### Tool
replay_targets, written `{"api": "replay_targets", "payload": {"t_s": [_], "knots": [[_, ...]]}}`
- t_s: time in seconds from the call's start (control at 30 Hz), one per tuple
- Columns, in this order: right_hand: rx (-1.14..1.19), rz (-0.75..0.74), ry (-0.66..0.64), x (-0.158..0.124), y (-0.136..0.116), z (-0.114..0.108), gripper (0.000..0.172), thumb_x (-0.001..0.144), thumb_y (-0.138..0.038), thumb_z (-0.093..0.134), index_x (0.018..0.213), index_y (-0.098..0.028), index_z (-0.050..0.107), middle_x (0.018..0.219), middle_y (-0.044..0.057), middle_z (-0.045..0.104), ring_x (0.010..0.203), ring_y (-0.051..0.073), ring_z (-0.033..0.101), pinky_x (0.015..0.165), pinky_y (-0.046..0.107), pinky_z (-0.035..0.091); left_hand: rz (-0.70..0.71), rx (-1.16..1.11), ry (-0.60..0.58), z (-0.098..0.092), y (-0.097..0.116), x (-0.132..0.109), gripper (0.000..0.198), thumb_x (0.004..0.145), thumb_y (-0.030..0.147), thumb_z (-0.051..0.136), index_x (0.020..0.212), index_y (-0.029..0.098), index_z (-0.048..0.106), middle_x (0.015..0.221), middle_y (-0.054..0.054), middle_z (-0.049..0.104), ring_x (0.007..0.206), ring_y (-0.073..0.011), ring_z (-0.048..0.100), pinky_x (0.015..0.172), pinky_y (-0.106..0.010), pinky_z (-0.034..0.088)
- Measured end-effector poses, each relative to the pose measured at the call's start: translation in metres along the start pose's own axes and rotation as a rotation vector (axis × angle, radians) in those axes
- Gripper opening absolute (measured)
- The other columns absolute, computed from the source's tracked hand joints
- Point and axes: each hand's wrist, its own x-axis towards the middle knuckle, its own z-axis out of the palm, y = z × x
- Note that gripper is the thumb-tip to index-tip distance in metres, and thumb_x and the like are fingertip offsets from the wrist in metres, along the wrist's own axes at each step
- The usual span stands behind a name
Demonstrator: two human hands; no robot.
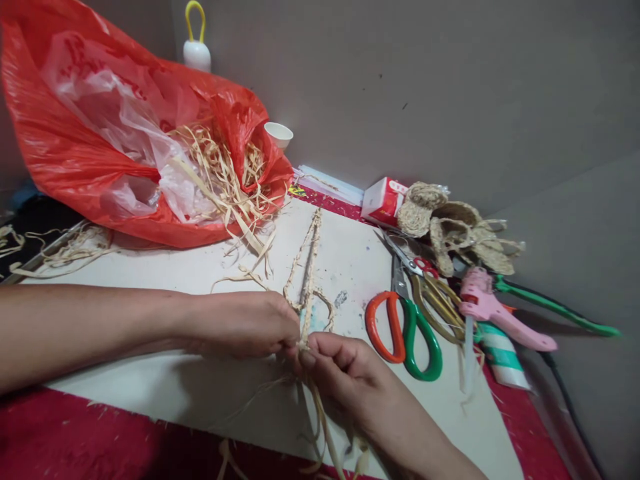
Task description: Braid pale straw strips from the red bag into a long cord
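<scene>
Right hand and left hand each pinch the flat, fibrous straw braid.

Left hand and right hand fingertip to fingertip, fingers in a pinch.

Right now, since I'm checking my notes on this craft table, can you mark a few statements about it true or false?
1. The left hand and the right hand both pinch the straw braid. True.
2. The scissors lie left of the hands. False: they lie to their right.
3. The red bag holds loose straw. True.
4. The right hand holds the pink glue gun. False: it lies beside the scissors.
</scene>
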Motion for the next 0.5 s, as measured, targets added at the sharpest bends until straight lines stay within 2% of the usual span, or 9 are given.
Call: {"api": "replay_targets", "payload": {"t_s": [0.2, 0.4, 0.5], "knots": [[-0.194, -0.099, 0.033, -0.003, -0.001, 0.002, 0.032, 0.088, -0.045, 0.050, 0.074, -0.017, 0.055, 0.066, -0.002, 0.040, 0.061, 0.011, 0.032, 0.053, 0.023, 0.028, -0.063, -0.144, -0.004, 0.004, 0.007, -0.001, 0.014, 0.066, 0.027, 0.047, 0.055, 0.019, 0.046, 0.039, 0.008, 0.026, 0.034, -0.0064, 0.017, 0.036, -0.024, 0.012], [-0.470, -0.186, 0.116, -0.004, 0.001, 0.004, 0.026, 0.090, -0.036, 0.047, 0.071, -0.019, 0.051, 0.062, -0.003, 0.042, 0.059, 0.011, 0.035, 0.052, 0.023, 0.029, -0.027, -0.106, 0.001, 0.002, 0.001, 0.001, 0.016, 0.068, 0.030, 0.056, 0.059, 0.017, 0.052, 0.040, 0.009, 0.028, 0.035, -0.0060, 0.019, 0.035, -0.023, 0.012], [-0.550, -0.226, 0.141, -0.004, 0.003, 0.006, 0.026, 0.091, -0.033, 0.044, 0.070, -0.020, 0.049, 0.060, -0.003, 0.043, 0.057, 0.011, 0.036, 0.050, 0.023, 0.029, -0.008, -0.063, 0.013, 0.003, -0.003, 0.002, 0.017, 0.070, 0.031, 0.055, 0.063, 0.016, 0.055, 0.044, 0.007, 0.034, 0.039, -0.0061, 0.024, 0.038, -0.022, 0.017]]}}
